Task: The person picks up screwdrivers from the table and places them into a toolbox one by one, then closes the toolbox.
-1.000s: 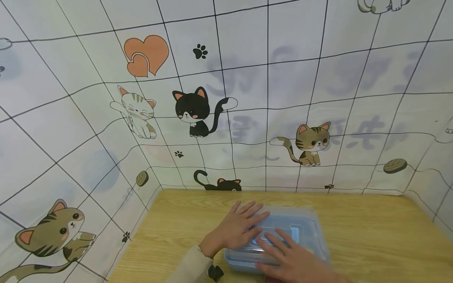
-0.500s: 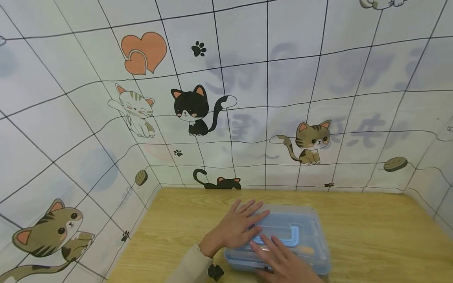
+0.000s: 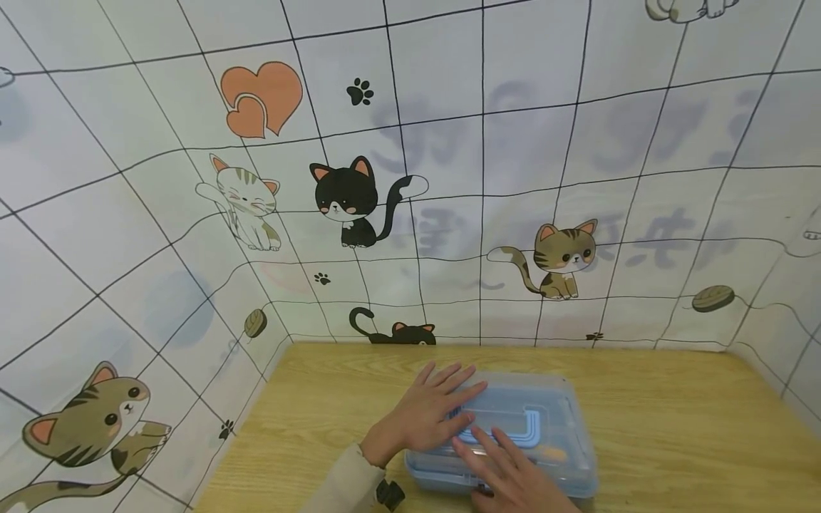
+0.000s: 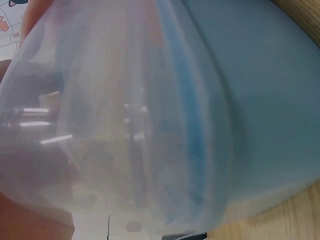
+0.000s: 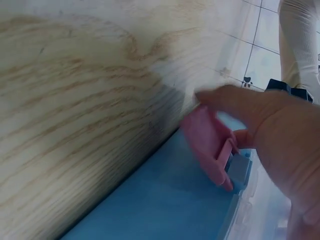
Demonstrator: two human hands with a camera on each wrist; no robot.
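A light blue plastic storage box (image 3: 442, 482) with a see-through lid (image 3: 564, 413) and a blue carrying handle (image 3: 534, 427) stands on the table. My left hand (image 3: 426, 417) lies over the lid's left part, fingers spread and straight. At the front, my right hand (image 3: 513, 477) has straight fingers on the lid near the handle. In the right wrist view its blurred thumb touches the free edge of a pink latch (image 5: 205, 140), which sticks out from the box wall. A fingertip is close to the latch's hinge. In the left wrist view, the clear lid (image 4: 100, 115) fills most of the picture.
The wood-grain table (image 3: 673, 427) extends to both sides of the box. Behind it hangs a white gridded wall covering (image 3: 449, 285) with cartoon cats. A small black device (image 3: 389, 494) sits on the left wrist, beside a pale sleeve (image 3: 346, 484).
My right hand has shifted slightly left and down along the box front, uncovering more of the handle and lid. The left hand and the box have stayed in place.
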